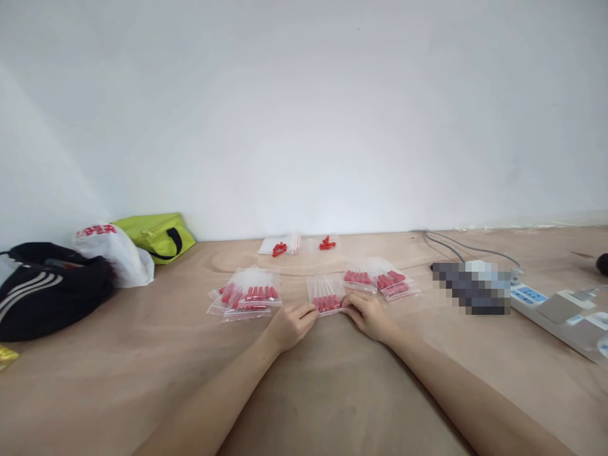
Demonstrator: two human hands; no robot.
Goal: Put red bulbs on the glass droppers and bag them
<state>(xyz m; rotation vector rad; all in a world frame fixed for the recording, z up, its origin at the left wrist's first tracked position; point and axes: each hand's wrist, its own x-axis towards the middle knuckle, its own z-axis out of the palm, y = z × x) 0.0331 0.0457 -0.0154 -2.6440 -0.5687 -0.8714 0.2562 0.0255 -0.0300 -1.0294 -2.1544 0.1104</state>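
Between my hands lies a clear zip bag (325, 286) with several small red pieces (327, 304) lined up side by side along its near edge. My left hand (293, 324) pinches its near left corner, fingers closed. At the near right corner my right hand (369, 315) grips the same bag between thumb and fingers. To the left, a loose stack of similar filled bags (249, 292) overlaps on the table. More filled bags (380, 278) lie just beyond and right of my right hand. What exactly the red pieces are is too small to tell.
Loose red pieces (327, 243) and flat clear bags (266, 246) lie near the wall. A black bag (52, 297), a white plastic bag (114, 256) and a lime-green bag (154, 231) stand left. At right are a blurred dark object (468, 291), cables and a power strip (546, 316).
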